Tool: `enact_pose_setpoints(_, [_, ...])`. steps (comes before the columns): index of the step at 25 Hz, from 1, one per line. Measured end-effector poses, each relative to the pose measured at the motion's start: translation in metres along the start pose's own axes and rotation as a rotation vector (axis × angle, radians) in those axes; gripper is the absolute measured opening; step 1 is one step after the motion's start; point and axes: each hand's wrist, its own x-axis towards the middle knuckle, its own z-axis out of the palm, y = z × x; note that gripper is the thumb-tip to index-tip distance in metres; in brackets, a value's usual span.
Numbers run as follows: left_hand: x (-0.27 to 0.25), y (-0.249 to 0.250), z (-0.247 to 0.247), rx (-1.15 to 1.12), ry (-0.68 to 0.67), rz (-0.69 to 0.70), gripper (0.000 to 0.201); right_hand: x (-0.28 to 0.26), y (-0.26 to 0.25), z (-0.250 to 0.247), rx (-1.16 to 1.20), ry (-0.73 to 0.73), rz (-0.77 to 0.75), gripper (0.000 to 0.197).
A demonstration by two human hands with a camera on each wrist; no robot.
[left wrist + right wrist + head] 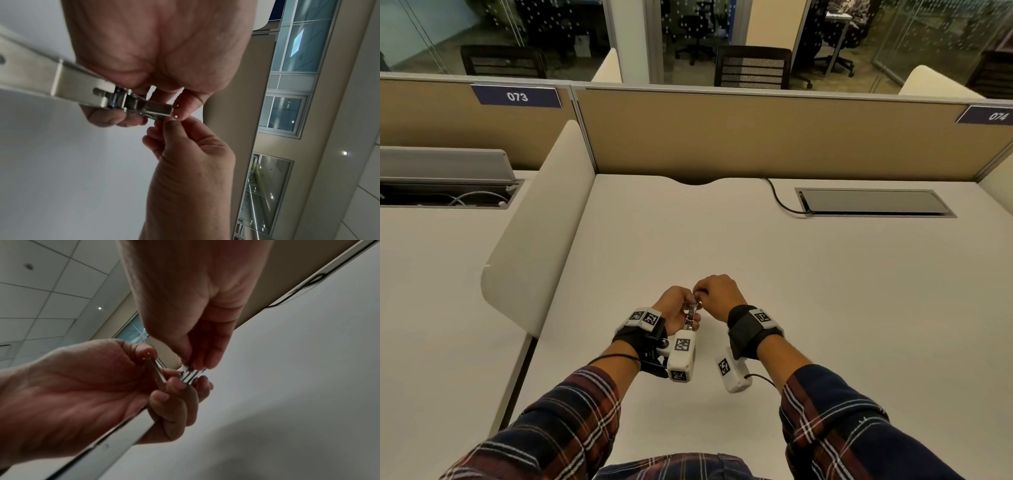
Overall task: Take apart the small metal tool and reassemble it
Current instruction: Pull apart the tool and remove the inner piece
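Note:
A small silver metal tool (691, 317) is held above the white desk (791, 291), close to my body. My left hand (675, 306) grips its long flat body (82, 84) with the fingers curled under it and the thumb near the hinged front end. From the right, my right hand (707, 294) pinches a small shiny part (191, 375) at the tool's far tip between thumb and fingertips (170, 128). In the right wrist view the left hand (92, 378) wraps the tool body (123, 426). What the pinched part looks like is hidden by the fingertips (197, 360).
A black cable (779, 197) runs to a dark cable hatch (873, 202) at the desk's back right. A tan partition (756, 137) closes the back. A rounded white divider (541, 233) stands on the left, and beyond it lies a grey laptop (445, 164).

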Motion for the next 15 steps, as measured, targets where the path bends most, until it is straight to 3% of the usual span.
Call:
enact_pose_setpoints(8, [0.0004, -0.0049, -0.0026, -0.003, 0.047, 0.004, 0.012, -0.0045, -0.0016, 0.0008, -0.053, -0.073, -0.07, 0.028])
enact_pose_setpoints(15, [-0.0004, -0.0073, -0.0008, -0.043, 0.016, 0.082, 0.025, 0.0015, -0.0036, 0.0055, -0.236, -0.104, -0.081, 0.028])
